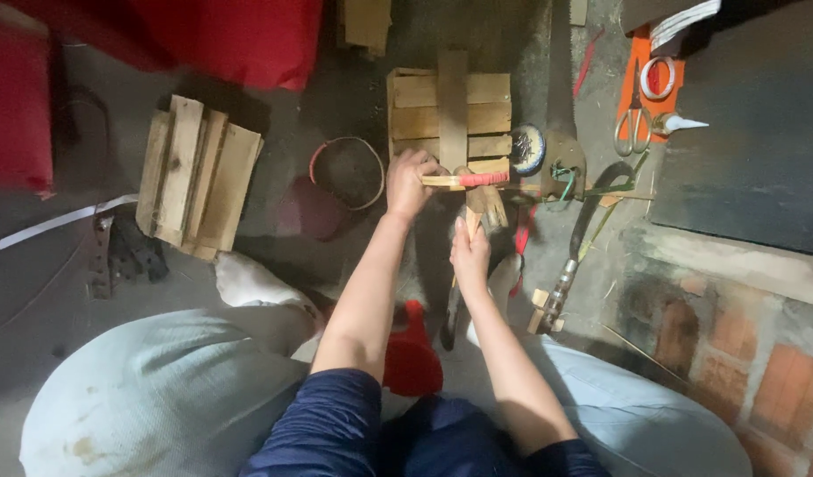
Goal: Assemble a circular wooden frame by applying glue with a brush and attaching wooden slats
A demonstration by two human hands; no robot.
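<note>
My left hand (409, 181) grips one end of a thin wooden stick (442, 181) that has a red band wound around it (482, 178). My right hand (470, 254) is closed around a second wooden piece (473, 216) that stands crosswise under the first. Both hands work just in front of a small stack of wooden planks (490, 117) on the floor.
Another pile of wooden boards (197, 177) lies to the left. A round sieve-like bowl (346, 170) sits beside my left hand. A long knife (576, 247), scissors (634, 124), a tape roll (659, 77) and a wire spool (528, 148) lie to the right. Brick edging (733, 336) is at the right.
</note>
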